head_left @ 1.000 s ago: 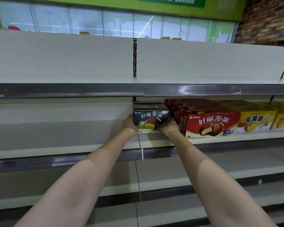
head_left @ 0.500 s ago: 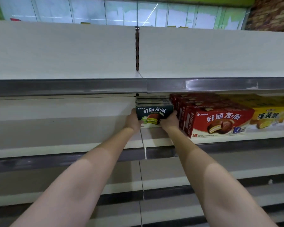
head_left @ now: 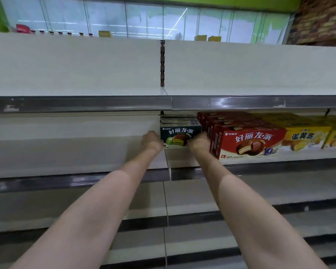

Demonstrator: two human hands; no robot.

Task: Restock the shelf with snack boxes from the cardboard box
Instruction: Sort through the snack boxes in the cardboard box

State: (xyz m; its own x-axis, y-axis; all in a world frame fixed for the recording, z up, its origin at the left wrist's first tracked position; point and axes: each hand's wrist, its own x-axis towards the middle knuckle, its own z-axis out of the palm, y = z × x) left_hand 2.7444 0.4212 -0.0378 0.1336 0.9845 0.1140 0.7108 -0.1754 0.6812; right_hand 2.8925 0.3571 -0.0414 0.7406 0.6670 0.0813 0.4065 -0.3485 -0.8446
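Two bare hands reach forward at arm's length onto the middle shelf. From my remote seat I see the left hand (head_left: 151, 141) pressed against the left end of a dark green rectangular cardboard snack box (head_left: 179, 136), and the right hand (head_left: 199, 144) against its right end, so the box is clamped between them. Whether the fingers curl round the back of the box I cannot tell; they point away from me and are hidden.

That green box stands upright on the white shelf board (head_left: 182, 161), at about 12 o'clock from the hands, front panel facing me. Behind it, more boxes of the same kind seem to be lined up, though only their tops show. Just beside it at 3 o'clock is a row of red rectangular cardboard snack boxes (head_left: 247, 141); the right hand is squeezed into the gap between green and red, touching both. Further out at 3 o'clock sit yellow cardboard snack boxes (head_left: 306, 136).

I judge the green box to be light, stiff at its edges but easy to dent on its broad faces, with a glossy, somewhat slippery print. Holding it by the two short ends, as now, looks the safest grip.

Hidden from me: the cardboard supply box, which is nowhere in view, and the rear of the shelf under the grey metal rail (head_left: 80, 103) of the shelf above at 12 o'clock.
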